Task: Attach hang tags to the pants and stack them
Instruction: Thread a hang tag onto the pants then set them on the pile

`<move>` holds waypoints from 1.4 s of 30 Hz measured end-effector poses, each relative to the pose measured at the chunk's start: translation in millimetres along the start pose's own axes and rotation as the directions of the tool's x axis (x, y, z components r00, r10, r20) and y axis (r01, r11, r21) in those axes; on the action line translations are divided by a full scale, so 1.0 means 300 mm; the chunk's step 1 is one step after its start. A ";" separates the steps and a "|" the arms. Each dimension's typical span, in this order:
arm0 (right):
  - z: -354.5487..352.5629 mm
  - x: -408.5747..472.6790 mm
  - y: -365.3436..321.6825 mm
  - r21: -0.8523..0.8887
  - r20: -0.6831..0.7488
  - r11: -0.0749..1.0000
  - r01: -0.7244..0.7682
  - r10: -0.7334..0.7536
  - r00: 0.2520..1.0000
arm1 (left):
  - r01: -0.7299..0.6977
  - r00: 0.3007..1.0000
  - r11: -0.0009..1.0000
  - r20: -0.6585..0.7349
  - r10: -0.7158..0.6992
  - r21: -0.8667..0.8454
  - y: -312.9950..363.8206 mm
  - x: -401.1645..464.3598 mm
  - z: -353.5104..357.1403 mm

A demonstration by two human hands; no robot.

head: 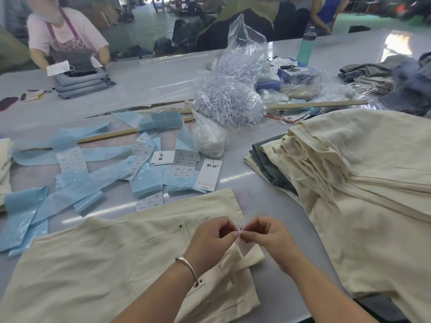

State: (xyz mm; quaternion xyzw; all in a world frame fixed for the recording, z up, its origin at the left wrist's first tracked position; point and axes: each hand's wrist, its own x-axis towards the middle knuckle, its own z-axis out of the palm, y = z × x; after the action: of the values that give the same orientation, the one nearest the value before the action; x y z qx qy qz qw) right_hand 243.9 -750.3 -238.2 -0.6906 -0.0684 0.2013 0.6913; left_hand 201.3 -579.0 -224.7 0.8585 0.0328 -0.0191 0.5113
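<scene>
Both hands, left (211,238) and right (268,238), are pinching a small tag (240,230) between fingertips right over the pants (98,257), which are lying lengthwise down-left across the bench (261,190), the cream stack (363,183) waiting nearer the right hand.

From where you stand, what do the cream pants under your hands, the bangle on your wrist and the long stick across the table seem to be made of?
The cream pants look like woven cotton or linen, matte, with soft creases and stitched pocket seams. The bangle looks like polished silver-coloured metal, since it shines; which metal I cannot tell. The long stick looks like pale bare wood, with ruler-like marks along it.
</scene>
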 end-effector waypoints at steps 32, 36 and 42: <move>0.016 -0.034 -0.044 -0.074 0.058 0.997 -0.031 0.035 0.998 | -0.116 0.991 0.975 0.083 0.102 0.189 0.003 0.004 -0.020; 0.027 -0.031 -0.055 -0.061 0.070 0.997 -0.044 0.048 0.996 | -0.085 0.992 0.996 0.098 0.082 0.034 -0.014 0.014 -0.036; 0.067 -0.017 -0.052 -0.225 0.087 0.973 -0.057 0.078 0.993 | -0.025 0.998 0.998 0.065 0.020 0.065 -0.067 0.003 -0.038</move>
State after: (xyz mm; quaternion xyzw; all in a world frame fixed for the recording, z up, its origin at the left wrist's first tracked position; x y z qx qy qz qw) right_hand 234.6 -732.9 -221.2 -0.7552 -0.0999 0.2482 0.5984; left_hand 200.6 -559.5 -236.9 0.8742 0.0059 -0.0422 0.4838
